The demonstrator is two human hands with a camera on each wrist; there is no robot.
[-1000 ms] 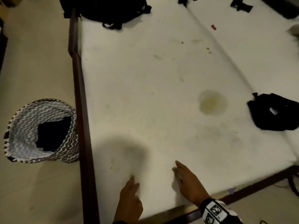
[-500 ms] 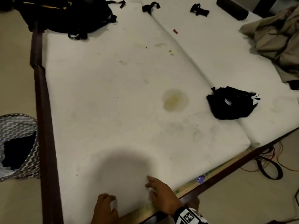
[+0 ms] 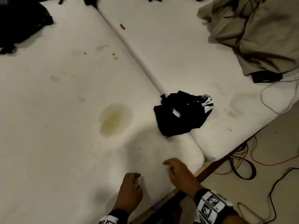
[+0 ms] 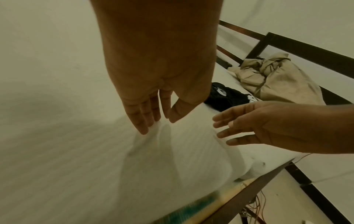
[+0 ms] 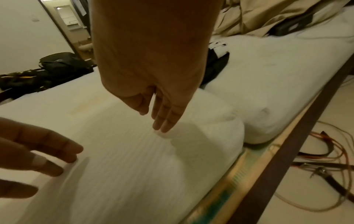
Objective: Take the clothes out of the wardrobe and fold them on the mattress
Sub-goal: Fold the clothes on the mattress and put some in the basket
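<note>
Mattress (image 3: 68, 97): white, bare, two pads side by side with a seam running from the top centre of the head view down to the lower right; yellowish stain (image 3: 115, 119) at centre.

Left hand (image 3: 130, 190): bottom centre, released, fingers straight, tips touching the mattress surface; holds nothing.

Right hand (image 3: 181, 173): just right of the left, near the mattress corner, likewise released, fingers extended, tips at the fabric; holds nothing.

Black garment (image 3: 181, 113): crumpled, with white markings, lying across the seam at centre right, well apart from both hands.

Beige cloth (image 3: 258, 34): bunched heap, upper right.

Black bag (image 3: 21, 21): upper left.

Cables (image 3: 242, 160): on the floor, lower right.

Wardrobe: not in view.

Step in hand, as judged: between garments; hands empty, nothing being folded.

Next move calls for: either a forward reach to the black garment, spreading it flat before folding, or a turn away to the wardrobe for further clothes. Which one cannot be told.
</note>
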